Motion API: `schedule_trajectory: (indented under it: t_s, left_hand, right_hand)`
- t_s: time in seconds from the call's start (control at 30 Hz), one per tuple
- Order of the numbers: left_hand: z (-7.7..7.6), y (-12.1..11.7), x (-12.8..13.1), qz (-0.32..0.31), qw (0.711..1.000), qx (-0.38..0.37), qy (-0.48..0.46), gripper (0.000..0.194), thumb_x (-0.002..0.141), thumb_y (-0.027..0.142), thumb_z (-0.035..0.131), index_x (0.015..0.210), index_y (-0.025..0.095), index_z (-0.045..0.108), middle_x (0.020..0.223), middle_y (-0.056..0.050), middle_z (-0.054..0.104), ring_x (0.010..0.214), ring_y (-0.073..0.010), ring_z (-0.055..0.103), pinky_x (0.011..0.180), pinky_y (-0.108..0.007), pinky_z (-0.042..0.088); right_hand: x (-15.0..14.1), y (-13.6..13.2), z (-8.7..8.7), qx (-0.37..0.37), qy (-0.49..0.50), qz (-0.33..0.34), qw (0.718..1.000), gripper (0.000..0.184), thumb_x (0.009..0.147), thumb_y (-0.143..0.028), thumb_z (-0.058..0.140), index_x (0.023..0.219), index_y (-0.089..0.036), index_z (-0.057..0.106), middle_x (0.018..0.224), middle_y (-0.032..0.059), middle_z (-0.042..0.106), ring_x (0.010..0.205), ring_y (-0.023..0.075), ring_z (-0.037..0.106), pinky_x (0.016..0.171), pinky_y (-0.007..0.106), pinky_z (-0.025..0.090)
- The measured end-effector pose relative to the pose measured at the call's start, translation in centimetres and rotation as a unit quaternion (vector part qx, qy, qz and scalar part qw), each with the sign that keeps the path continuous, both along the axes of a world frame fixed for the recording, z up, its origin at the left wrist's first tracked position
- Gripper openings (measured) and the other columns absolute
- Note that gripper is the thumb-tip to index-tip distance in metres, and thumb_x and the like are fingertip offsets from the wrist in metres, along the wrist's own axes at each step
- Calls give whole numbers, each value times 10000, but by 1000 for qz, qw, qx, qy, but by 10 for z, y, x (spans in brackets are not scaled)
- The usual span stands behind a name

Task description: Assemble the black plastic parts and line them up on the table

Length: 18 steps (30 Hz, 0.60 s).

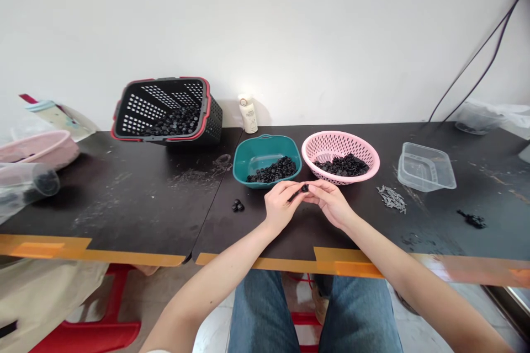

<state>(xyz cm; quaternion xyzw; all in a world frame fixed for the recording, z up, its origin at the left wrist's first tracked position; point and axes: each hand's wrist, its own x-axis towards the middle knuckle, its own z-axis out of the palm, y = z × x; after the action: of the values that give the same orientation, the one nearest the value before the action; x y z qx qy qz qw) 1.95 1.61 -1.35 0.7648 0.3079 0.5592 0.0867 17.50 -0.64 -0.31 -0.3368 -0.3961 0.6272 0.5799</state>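
My left hand (282, 203) and my right hand (329, 201) meet over the table, fingertips pinched together around a small black round part (305, 188). Its exact kind is too small to make out, and fingers cover some of it. Just beyond my left hand stands a teal basin (242, 157) with many small black parts in its right side. Behind my right hand is a pink perforated basket (370, 155) holding black ring-like pieces. A little pile of black round parts (237, 206) lies on the table left of my left hand.
A dark basket with red trim (213, 118) leans at the back left, black discs inside. Beside it stands a white bottle (248, 116). Rightward lie grey pins (391, 199), a clear plastic tub (428, 168) and a black heap (472, 219). Orange tape (348, 262) lines the table edge.
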Motion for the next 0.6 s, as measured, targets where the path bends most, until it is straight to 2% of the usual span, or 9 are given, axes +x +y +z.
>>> schedule_trajectory:
  t_s: [0.2, 0.6]
  left_hand:
    - [0, -1, 1, -10, 1000, 0, -19, 227, 790, 218, 676, 1017, 204, 670, 883, -36, 655, 795, -132, 625, 688, -253, 544]
    - [3, -3, 0, -7, 1000, 12, -19, 200, 800, 233, 665, 999, 209, 674, 886, -38, 661, 832, -140, 631, 744, -274, 551]
  right_hand:
    - [2, 0, 2, 2, 24, 38, 999, 115, 734, -282, 732, 844, -257, 713, 848, -20, 719, 774, 128, 676, 827, 322, 529]
    - [4, 1, -1, 15, -3, 24, 1000, 115, 703, -286, 758, 807, -257, 717, 846, -19, 717, 771, 137, 662, 829, 346, 527]
